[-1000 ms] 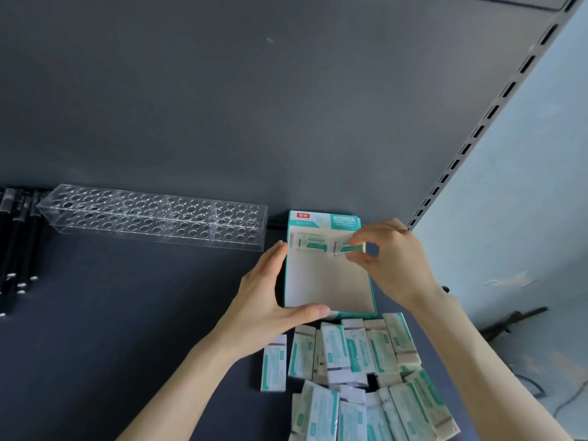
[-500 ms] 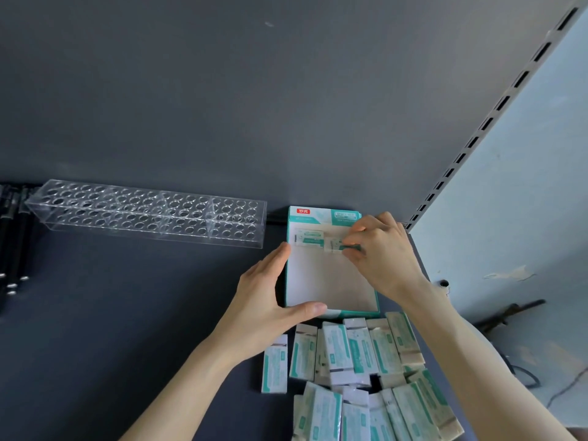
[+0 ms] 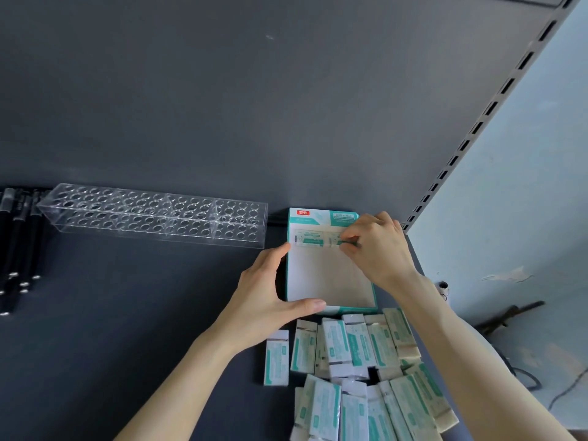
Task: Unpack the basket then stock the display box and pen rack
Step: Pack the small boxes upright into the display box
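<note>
The left hand [image 3: 264, 300] is held open, thumb laid along the front lip of the display box [image 3: 324, 278] and straight fingers pressed to its left wall. Nearer, loose packets [image 3: 359, 345] are heaped on the dark shelf [image 3: 127, 313]. At the box's far end a packet [image 3: 334, 241] is pinched in the curled fingers of the right hand [image 3: 378, 249], beside a second packet [image 3: 308, 238] laid there. Farther left, the clear pen rack [image 3: 152, 214] is set by the back panel [image 3: 222, 106], black pens [image 3: 19, 243] beyond it.

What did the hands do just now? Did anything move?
The right hand pushed its eraser down into the box, next to the first eraser, and still pinches it. The left hand kept steadying the box. Rack, pens and pile stayed put.
</note>
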